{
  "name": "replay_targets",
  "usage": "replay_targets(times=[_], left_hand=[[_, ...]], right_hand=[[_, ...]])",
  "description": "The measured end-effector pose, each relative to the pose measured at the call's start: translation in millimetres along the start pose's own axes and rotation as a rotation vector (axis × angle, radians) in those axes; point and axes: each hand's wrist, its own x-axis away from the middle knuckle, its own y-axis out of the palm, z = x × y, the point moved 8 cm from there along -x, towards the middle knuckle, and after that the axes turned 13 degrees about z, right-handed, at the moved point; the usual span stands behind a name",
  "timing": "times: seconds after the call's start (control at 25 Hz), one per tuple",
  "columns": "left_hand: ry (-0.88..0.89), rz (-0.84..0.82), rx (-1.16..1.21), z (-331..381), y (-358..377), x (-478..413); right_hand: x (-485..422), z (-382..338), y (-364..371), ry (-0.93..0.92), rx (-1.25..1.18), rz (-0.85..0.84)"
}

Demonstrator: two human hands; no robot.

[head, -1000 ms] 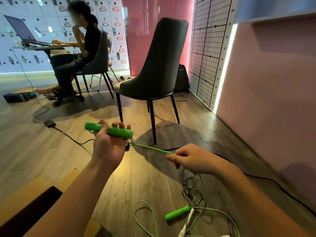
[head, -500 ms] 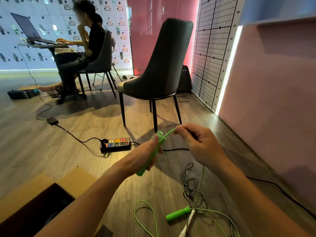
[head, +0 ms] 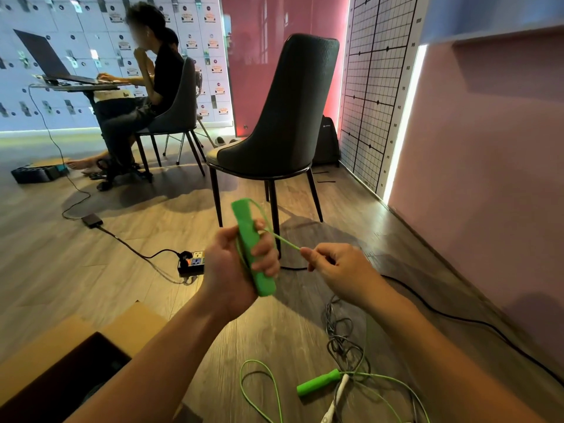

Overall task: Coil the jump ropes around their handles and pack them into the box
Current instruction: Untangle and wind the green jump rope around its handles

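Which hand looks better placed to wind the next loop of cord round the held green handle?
Probably the right hand: it pinches the cord beside the handle, which the left hand grips.

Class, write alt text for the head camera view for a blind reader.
A left hand grips a green handle nearly upright while the right hand pinches its rope taut. A second green handle lies among tangled cords on the floor; an open cardboard box sits lower left.

Grid board [head: 375, 87] edge: scale of small numbers; 70, 40 and 20 can just be read.
Locker labels [head: 123, 44]: too blurred to read.
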Motion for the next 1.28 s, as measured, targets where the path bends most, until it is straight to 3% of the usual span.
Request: replay_targets(times=[0.12, 0.32, 0.48, 0.56, 0.68, 0.8, 0.92, 1.08, 1.28], left_hand=[[0.17, 0.141, 0.133, 27.8, -19.5, -6.5], [0.375, 0.393, 0.09, 58.1, -63.4, -12.3], [0.445, 0.505, -0.172, 65.2, -85.1, -15.7], [0.454, 0.462, -0.498, 58.7, -75.4, -14.6], [0.353, 0.308, -0.93, 28.4, -51.5, -14.6], [0.13, 0.139, -1.13, -7.4, -41.6, -13.1], [-0.117, -0.071, -1.219, -38.9, -31.5, -2.4], [-0.235, -0.249, -0.975, -53.1, -5.0, 11.6], [-0.265, -0.236, -0.246, -32.4, 15.8, 14.7]], right_hand=[[11.8, -3.2, 19.7, -0.032, 0.085, -0.203], [22.8, -16.9, 22.6, -0.08, 0.042, -0.354], [35.1, -38.3, 23.1, -0.159, -0.072, -0.468], [35.4, -50.3, 17.8, -0.211, -0.135, -0.412], [24.3, -58.9, -2.5, -0.291, -0.176, -0.163], [14.0, -57.7, -25.9, -0.341, -0.158, 0.098], [7.1, -46.0, -41.7, -0.308, -0.151, 0.224], [-2.2, -22.2, -48.4, -0.189, -0.166, 0.258], [-2.5, -12.0, -24.2, -0.075, -0.122, 0.133]])
